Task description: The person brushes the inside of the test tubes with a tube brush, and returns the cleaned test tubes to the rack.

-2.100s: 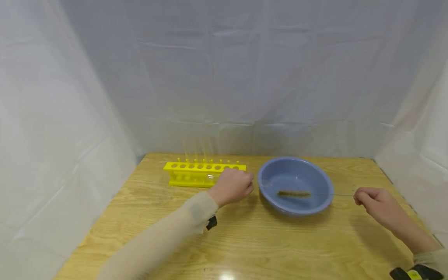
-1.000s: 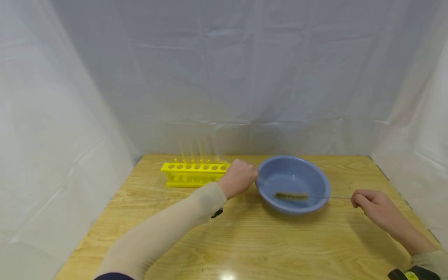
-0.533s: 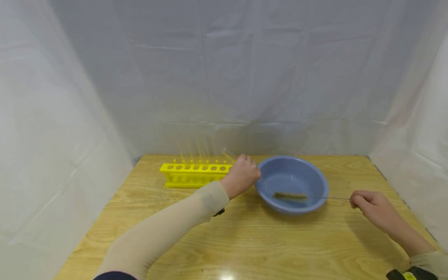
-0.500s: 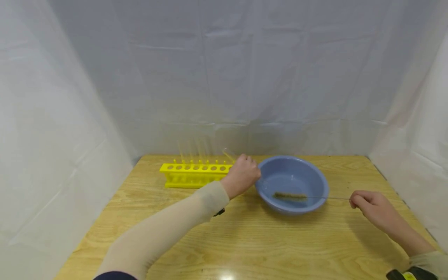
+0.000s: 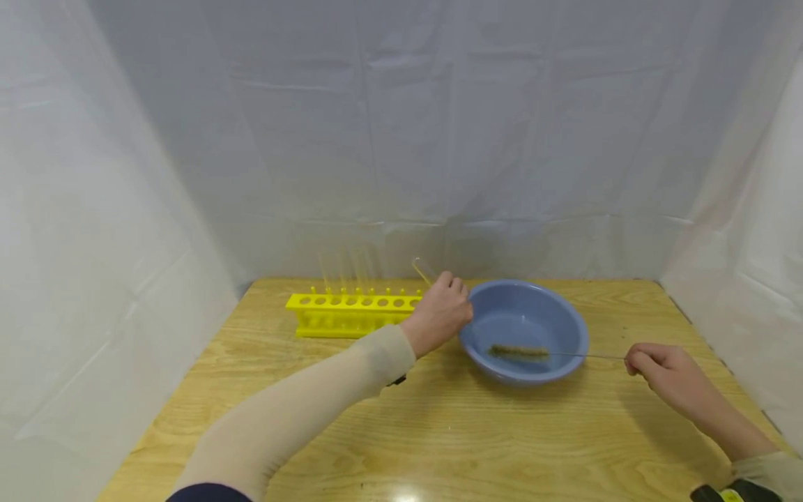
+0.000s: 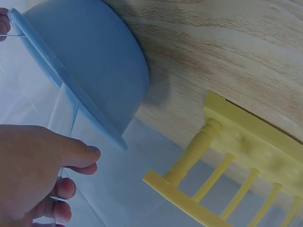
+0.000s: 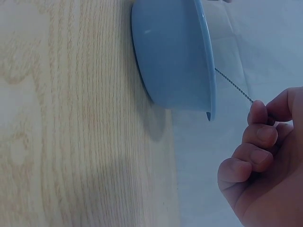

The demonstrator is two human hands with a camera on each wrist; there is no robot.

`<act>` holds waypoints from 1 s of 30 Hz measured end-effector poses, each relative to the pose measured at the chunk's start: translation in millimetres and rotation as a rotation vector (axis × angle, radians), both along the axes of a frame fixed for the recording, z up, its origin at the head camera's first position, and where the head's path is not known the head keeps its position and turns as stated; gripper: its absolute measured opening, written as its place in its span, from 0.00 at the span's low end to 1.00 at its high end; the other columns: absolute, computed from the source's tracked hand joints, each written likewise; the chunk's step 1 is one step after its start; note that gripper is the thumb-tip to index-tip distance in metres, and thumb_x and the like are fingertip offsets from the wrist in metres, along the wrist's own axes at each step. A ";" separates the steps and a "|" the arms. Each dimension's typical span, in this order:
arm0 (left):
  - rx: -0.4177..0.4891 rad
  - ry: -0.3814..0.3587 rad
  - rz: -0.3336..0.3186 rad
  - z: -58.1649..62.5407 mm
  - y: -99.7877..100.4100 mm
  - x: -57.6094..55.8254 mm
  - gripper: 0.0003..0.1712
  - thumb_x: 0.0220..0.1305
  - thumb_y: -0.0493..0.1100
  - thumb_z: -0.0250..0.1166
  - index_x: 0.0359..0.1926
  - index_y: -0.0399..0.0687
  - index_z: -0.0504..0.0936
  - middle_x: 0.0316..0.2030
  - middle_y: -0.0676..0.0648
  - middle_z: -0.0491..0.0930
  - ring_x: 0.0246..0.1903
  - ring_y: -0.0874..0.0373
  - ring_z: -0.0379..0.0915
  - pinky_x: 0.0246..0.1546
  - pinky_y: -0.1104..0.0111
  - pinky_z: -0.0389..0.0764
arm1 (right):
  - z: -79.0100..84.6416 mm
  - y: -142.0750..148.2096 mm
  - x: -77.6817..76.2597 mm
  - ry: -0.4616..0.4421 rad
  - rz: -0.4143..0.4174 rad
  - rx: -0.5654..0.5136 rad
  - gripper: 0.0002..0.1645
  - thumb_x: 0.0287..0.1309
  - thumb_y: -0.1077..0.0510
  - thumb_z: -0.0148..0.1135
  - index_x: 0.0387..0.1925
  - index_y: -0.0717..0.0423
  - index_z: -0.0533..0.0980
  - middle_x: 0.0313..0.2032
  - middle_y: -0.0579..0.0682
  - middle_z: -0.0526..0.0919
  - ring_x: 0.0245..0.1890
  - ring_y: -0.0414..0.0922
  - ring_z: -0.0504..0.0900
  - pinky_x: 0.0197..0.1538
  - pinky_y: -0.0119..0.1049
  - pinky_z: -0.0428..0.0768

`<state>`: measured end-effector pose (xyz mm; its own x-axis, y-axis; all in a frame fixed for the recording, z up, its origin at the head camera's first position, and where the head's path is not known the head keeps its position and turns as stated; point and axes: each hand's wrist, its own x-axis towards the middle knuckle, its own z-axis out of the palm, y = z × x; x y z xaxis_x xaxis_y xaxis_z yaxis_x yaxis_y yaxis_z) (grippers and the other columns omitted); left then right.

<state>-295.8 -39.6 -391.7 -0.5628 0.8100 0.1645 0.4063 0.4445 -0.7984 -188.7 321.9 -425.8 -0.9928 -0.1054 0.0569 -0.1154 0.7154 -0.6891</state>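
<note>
My left hand [image 5: 441, 312] grips a clear glass test tube [image 5: 422, 270] at the left of the blue basin [image 5: 567, 314]. The tube slants, its rear end up behind the hand and its other end down at the basin's rim; in the left wrist view the tube [image 6: 62, 111] passes out between thumb and fingers toward that rim. With thumb and fingertips my right hand [image 5: 668, 373] pinches the thin twisted wire handle of a test tube brush [image 5: 519, 352]. Its brown bristles lie within the basin's outline, and the wire [image 7: 234, 86] crosses the rim.
A yellow test tube rack [image 5: 341, 301] stands left of the basin, partly behind the left forearm. Several clear tubes [image 5: 360, 268] rise at its back. White sheeting [image 5: 401, 139] surrounds the wooden table [image 5: 452, 446] at the back and sides.
My left hand has moved slightly right and turned, so the tube's rear end has swung up from nearly level to a steep slant. The right hand and the brush have barely moved.
</note>
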 end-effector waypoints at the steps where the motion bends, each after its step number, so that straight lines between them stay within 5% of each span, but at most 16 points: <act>1: -0.001 -0.001 0.001 0.0 0.0 -0.2 0.18 0.74 0.41 0.53 0.27 0.61 0.82 0.25 0.55 0.76 0.27 0.59 0.67 0.36 0.65 0.65 | -0.1 0.0 0.2 -0.002 0.001 -0.001 0.25 0.79 0.53 0.38 0.33 0.60 0.77 0.27 0.52 0.73 0.18 0.42 0.62 0.24 0.38 0.66; 14: 0.043 -0.018 0.004 -1.4 -3.3 0.0 0.16 0.74 0.44 0.56 0.27 0.60 0.83 0.26 0.55 0.76 0.27 0.59 0.67 0.35 0.65 0.64 | -3.9 1.7 0.3 -0.004 -0.009 -0.003 0.24 0.79 0.52 0.40 0.33 0.59 0.77 0.25 0.50 0.71 0.18 0.40 0.62 0.23 0.37 0.65; 23: 0.305 -0.223 0.078 -6.5 -8.3 -5.6 0.09 0.67 0.47 0.60 0.42 0.57 0.87 0.36 0.50 0.85 0.36 0.54 0.78 0.39 0.62 0.73 | -7.5 3.6 1.6 0.017 -0.007 -0.004 0.22 0.78 0.53 0.41 0.32 0.57 0.77 0.21 0.45 0.68 0.17 0.38 0.63 0.22 0.37 0.65; 30: 0.610 -0.407 0.047 -0.3 -17.0 -0.1 0.08 0.66 0.49 0.61 0.35 0.55 0.84 0.30 0.53 0.82 0.33 0.56 0.80 0.34 0.63 0.77 | -9.0 5.0 1.0 0.008 -0.023 -0.002 0.22 0.78 0.54 0.42 0.33 0.57 0.77 0.23 0.47 0.71 0.19 0.38 0.64 0.23 0.36 0.66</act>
<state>-295.9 -56.6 -392.0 -0.7072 0.6148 0.3491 0.5878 0.7857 -0.1930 -187.7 326.9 -434.7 -0.9945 -0.0825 0.0648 -0.1044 0.7167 -0.6895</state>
